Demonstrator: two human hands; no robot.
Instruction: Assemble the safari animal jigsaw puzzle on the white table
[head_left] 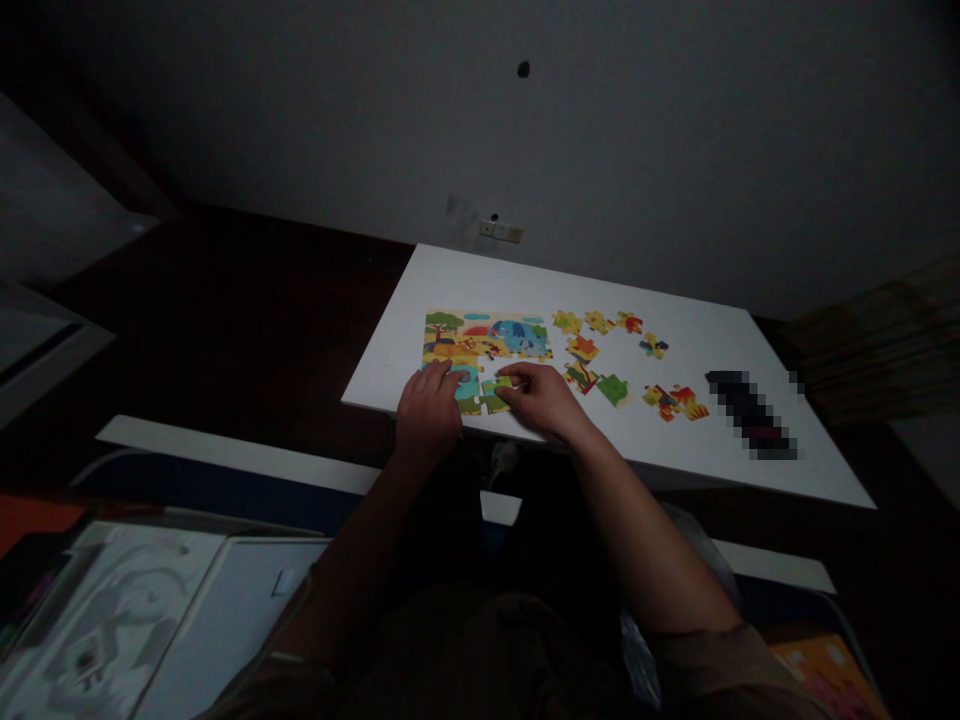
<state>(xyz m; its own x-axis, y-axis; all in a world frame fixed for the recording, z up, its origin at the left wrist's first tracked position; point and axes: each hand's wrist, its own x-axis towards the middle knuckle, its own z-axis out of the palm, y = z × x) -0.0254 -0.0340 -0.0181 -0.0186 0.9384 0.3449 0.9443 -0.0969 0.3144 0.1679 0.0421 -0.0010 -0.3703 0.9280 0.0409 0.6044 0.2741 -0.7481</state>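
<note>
Puzzle (517, 338) (partly joined) has both hands (429, 408) (546, 398) at its near edge.

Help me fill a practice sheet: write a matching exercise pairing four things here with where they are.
1. Left hand
2. Right hand
3. Scattered pieces
4. Socket panel

A. On the wall
B. At a green piece
C. On the puzzle's near left part
D. Right of the puzzle

Pairs: 1-C, 2-B, 3-D, 4-A
</note>
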